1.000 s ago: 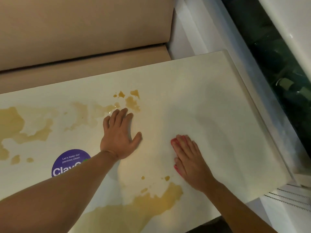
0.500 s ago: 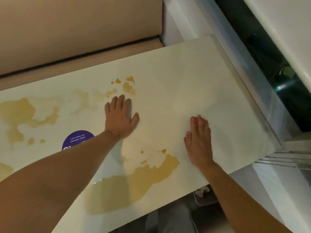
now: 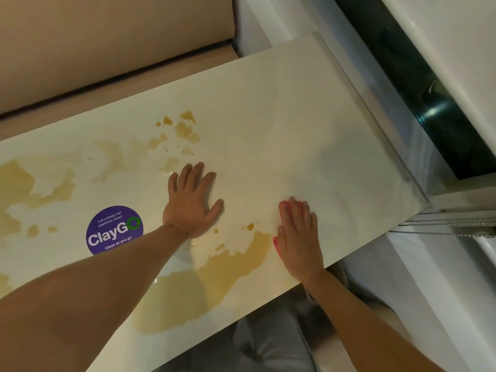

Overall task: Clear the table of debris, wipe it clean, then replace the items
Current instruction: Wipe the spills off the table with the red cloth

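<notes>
A cream table (image 3: 308,108) carries yellow-brown liquid stains, the largest pool (image 3: 204,280) near its front edge and smaller patches (image 3: 185,130) further back. My left hand (image 3: 192,202) lies flat on the table, fingers straight and spread. My right hand (image 3: 298,234) presses flat on a pink cloth (image 3: 277,245), of which only slivers show at the fingertips and beside the thumb. The cloth sits at the right edge of the big pool.
A round purple ClayGo sticker (image 3: 114,230) is stuck left of my left arm. A tan bench seat (image 3: 112,44) runs behind the table. A dark window (image 3: 429,103) and white sill lie to the right. Grey cloth (image 3: 263,342) shows below the front edge.
My right hand with the cloth slid right and away from me, then came back left to the edge of the big pool. My left hand stayed planted.
</notes>
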### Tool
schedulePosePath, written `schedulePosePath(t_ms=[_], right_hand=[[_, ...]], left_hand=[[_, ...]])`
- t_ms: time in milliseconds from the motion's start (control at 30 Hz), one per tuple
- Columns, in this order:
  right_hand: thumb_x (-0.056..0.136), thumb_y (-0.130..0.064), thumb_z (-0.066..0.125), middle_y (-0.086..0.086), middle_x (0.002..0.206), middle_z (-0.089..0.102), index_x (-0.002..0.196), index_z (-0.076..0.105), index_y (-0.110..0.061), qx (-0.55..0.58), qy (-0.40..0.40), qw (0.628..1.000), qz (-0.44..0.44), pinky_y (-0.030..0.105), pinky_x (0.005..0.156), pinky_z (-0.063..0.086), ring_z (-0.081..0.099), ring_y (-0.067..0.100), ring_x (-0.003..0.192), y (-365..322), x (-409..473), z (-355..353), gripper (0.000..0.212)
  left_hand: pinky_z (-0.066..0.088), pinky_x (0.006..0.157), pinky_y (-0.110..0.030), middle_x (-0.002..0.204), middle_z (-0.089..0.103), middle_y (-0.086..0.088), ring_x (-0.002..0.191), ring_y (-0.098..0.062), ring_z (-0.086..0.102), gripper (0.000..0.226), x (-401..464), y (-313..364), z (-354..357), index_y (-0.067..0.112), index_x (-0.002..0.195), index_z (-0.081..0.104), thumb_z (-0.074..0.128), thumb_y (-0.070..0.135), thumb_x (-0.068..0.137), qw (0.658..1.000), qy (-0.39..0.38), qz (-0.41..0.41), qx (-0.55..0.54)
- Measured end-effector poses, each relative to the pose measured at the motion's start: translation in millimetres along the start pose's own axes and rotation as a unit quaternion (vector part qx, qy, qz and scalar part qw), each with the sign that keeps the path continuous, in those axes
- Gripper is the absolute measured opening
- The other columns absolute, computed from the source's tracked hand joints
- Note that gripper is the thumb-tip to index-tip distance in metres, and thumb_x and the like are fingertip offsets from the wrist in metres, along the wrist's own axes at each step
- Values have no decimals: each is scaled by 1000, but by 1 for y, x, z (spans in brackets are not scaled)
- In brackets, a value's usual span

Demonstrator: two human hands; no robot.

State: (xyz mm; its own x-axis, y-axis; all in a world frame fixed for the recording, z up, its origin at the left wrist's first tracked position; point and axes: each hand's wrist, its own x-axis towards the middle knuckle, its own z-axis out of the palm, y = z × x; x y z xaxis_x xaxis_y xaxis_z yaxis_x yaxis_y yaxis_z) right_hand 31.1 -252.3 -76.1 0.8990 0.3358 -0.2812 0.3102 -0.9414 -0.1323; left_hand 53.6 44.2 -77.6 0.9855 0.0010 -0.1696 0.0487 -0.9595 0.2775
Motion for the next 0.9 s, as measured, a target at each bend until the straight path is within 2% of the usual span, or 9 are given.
schedulePosePath(t_ms=[100,200,333,433,567,667,733,833,900], right_hand=[[102,-29,47,15,167,17,159,22,-11,33,43,998,36,59,121,23,15,41,153,15,51,-18,65],[98,-26,57,15,164,24,154,29,-12,32,67,994,78,57,118,26,23,43,149,26,101,-30,64],[100,-26,51,16,165,23,155,28,-11,47,83,990,102,57,118,26,23,43,149,24,119,-30,62],[102,-28,42,16,167,18,158,24,-10,71,92,989,86,57,121,24,17,41,152,8,81,-19,62],[108,-39,23,12,171,-2,164,3,-16,99,31,994,27,53,127,11,-6,34,157,-32,-16,10,64],[110,-42,11,12,171,2,164,5,-15,95,18,995,-3,53,123,13,-1,35,157,-54,-70,30,61],[110,-43,7,13,171,6,164,7,-15,77,10,997,-21,54,119,16,5,36,157,-53,-74,32,61],[106,-45,24,11,171,3,164,3,-18,45,-10,998,-47,57,124,18,2,38,156,-36,-38,18,66],[104,-42,37,12,170,5,163,8,-17,39,-1,999,-16,59,124,18,3,38,156,-19,6,5,70]], left_hand=[[13,120,-57,161,25,-8,151,-34,14,66,0,1,0,25,144,39,46,58,87,1000,5,-5,-4],[13,120,-56,161,26,-8,151,-34,15,65,0,2,-1,25,143,41,48,57,86,1000,15,-5,-13],[12,121,-55,161,26,-8,151,-33,15,65,-1,3,-2,26,143,41,49,56,86,1000,21,-7,-23],[12,122,-55,161,27,-7,151,-33,15,65,0,3,-1,26,143,41,50,56,86,999,25,-7,-28],[9,123,-52,163,25,-5,153,-31,12,67,-1,1,1,28,145,39,48,59,86,999,28,-13,-35],[7,124,-51,164,23,-5,154,-30,10,69,-1,0,1,28,147,38,47,60,86,999,27,-13,-36],[5,124,-50,164,23,-4,154,-29,9,70,-1,0,0,28,147,38,46,61,86,999,25,-16,-40],[4,125,-49,165,22,-3,155,-28,8,70,-1,0,1,30,148,38,46,61,86,998,26,-21,-46],[4,125,-48,165,22,-2,155,-27,8,70,-1,0,1,30,148,39,46,61,86,998,28,-24,-46]])
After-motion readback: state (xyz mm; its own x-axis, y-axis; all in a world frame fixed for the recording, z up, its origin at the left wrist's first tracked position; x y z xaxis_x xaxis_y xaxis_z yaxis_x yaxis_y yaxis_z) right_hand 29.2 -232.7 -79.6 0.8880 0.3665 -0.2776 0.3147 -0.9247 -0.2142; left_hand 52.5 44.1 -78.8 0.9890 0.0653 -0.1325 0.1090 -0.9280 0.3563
